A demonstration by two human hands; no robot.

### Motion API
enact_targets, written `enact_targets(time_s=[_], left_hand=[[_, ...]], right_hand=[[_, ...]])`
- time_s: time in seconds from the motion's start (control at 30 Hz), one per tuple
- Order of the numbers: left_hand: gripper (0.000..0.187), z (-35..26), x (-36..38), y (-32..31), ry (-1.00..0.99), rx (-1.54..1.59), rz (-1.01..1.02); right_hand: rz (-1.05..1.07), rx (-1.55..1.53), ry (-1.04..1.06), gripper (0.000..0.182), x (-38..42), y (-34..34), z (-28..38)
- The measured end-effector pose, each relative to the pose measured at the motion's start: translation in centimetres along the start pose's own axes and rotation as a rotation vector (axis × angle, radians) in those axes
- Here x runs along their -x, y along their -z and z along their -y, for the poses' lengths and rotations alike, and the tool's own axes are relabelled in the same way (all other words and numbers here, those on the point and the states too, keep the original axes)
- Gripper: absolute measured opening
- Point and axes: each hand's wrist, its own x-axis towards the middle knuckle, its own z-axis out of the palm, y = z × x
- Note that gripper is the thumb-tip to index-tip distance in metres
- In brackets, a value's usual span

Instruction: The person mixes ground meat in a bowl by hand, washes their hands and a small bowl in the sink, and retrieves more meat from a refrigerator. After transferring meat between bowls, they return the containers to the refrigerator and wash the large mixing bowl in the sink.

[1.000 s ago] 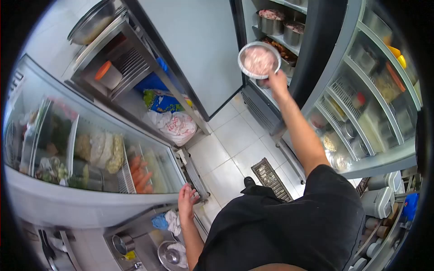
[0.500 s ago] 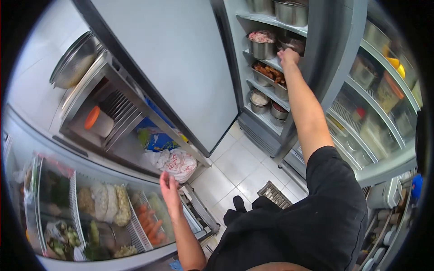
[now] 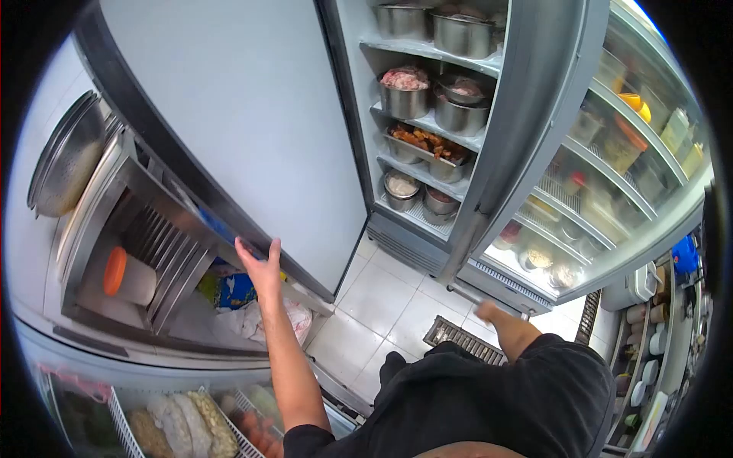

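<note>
My left hand point(image 3: 261, 267) is raised with thumb and fingers spread, at the lower edge of the big open fridge door point(image 3: 252, 114); whether it touches the door is hard to tell. Nothing is in it. My right hand point(image 3: 486, 311) hangs low over the tiled floor, blurred, its fingers too smeared to read. Beyond it stands the open fridge, where a pot of pink meat point(image 3: 405, 91), a pot with a bowl on top point(image 3: 461, 107), a tray of browned pieces point(image 3: 429, 145) and a pot of white food point(image 3: 402, 188) sit on the shelves.
A glass-door fridge point(image 3: 603, 175) with containers is at the right. Metal bowls point(image 3: 69, 156) and an orange-lidded tub point(image 3: 130, 276) are at the left, above a glass-topped cooler with bagged food point(image 3: 183, 427). A drain grate point(image 3: 466, 341) lies in the floor.
My right hand has come out of the fridge and down toward my body. My left hand has moved up to the door's edge. The view has shifted right.
</note>
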Motion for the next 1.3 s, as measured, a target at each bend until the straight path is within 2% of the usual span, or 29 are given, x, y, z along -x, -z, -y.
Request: enact_targets(time_s=[0.03,0.07,0.13,0.17,0.23,0.27,0.3,0.4,0.43,0.47,0.5,0.53,0.57,0.63,0.73,0.8,0.83,0.87,0.9,0.93,1.03,1.13,1.27,1.3], left_hand=[[0.092,-0.2,0.1,-0.2,0.007,-0.01,-0.017],[0.091,0.4,0.2,-0.1,-0.001,0.024,-0.008],[0.087,-0.1,1.6,-0.2,-0.016,0.074,0.026],[0.085,-0.6,2.7,-0.3,-0.023,0.093,0.037],[0.077,-1.9,5.3,-1.9,-0.035,0.129,0.034],[0.072,-3.2,6.9,-2.8,0.061,0.129,0.043],[0.067,-3.6,8.4,-4.3,0.0,0.126,0.034],[0.046,-6.8,12.6,-8.8,-0.052,0.168,0.11],[0.044,-7.9,13.7,-10.2,-0.066,0.158,0.182],[0.043,-8.2,14.9,-12.0,-0.053,0.269,0.253],[0.045,-8.1,16.0,-13.7,-0.032,0.315,0.335],[0.047,-7.6,17.1,-15.1,-0.044,0.271,0.385],[0.049,-7.3,18.3,-16.5,-0.05,0.228,0.429],[0.051,-7.2,20.5,-17.6,-0.029,0.131,0.452],[0.053,-3.8,25.1,-18.5,0.148,0.034,0.391],[0.055,-0.9,29.9,-17.7,0.378,-0.062,0.303],[0.057,-0.3,32.4,-16.9,0.502,-0.093,0.241],[0.059,1.6,35.4,-16.5,0.599,-0.172,0.207],[0.062,3.5,38.3,-15.9,0.696,-0.239,0.174],[0.063,4.0,40.8,-15.3,0.722,-0.28,0.146],[0.062,2.2,46.9,-13.5,0.818,-0.342,0.089],[0.058,0.8,52.8,-12.1,0.784,-0.492,-0.007],[0.057,-2.2,61.6,-10.9,0.973,-0.525,-0.158],[0.057,-2.7,63.9,-10.6,1.012,-0.523,-0.196]], right_hand=[[0.065,0.049,-0.077,0.048,-0.1,-5.1,-4.2],[0.277,-0.011,-0.248,0.048,6.0,-2.3,-3.6],[0.287,0.163,-0.064,0.042,5.7,-11.4,-11.8],[0.337,0.125,-0.099,0.046,11.1,-7.3,-9.8],[0.372,0.035,-0.083,0.044,10.1,-5.5,-8.4],[0.392,-0.01,-0.075,0.044,9.5,-5.1,-8.3],[0.416,-0.053,-0.066,0.045,8.8,-4.7,-8.4],[0.128,-0.182,0.045,0.059,1.4,-3.3,-6.3],[0.01,-0.08,0.099,0.067,-1.5,0.2,-1.9],[-0.218,-0.192,0.264,0.073,-0.7,4.9,2.6],[-0.011,-0.221,0.239,0.085,0.7,11.2,7.7],[-0.21,-0.362,0.419,0.099,-0.2,12.7,10.2],[-0.233,-0.44,0.593,0.107,-0.5,15.7,12.7],[-0.355,-0.773,0.663,0.111,0.0,19.4,16.3],[-0.337,-0.493,0.288,0.111,3.9,25.3,13.3],[-0.32,-0.585,0.45,0.104,2.2,25.9,10.6],[-0.267,-0.488,0.309,0.098,2.3,27.3,10.4],[0.038,-0.499,0.191,0.097,0.3,29.0,9.6],[-0.005,-0.855,0.097,0.096,0.1,29.1,9.2],[-0.07,-0.996,0.193,0.095,0.3,29.1,8.8],[-0.079,-1.15,0.136,0.097,-1.0,29.4,7.1],[-0.101,-1.017,0.199,0.1,-1.8,29.3,6.8],[-0.093,-1.157,0.222,0.104,-3.1,27.8,7.2],[-0.075,-1.21,0.167,0.106,-2.8,27.9,7.9]])
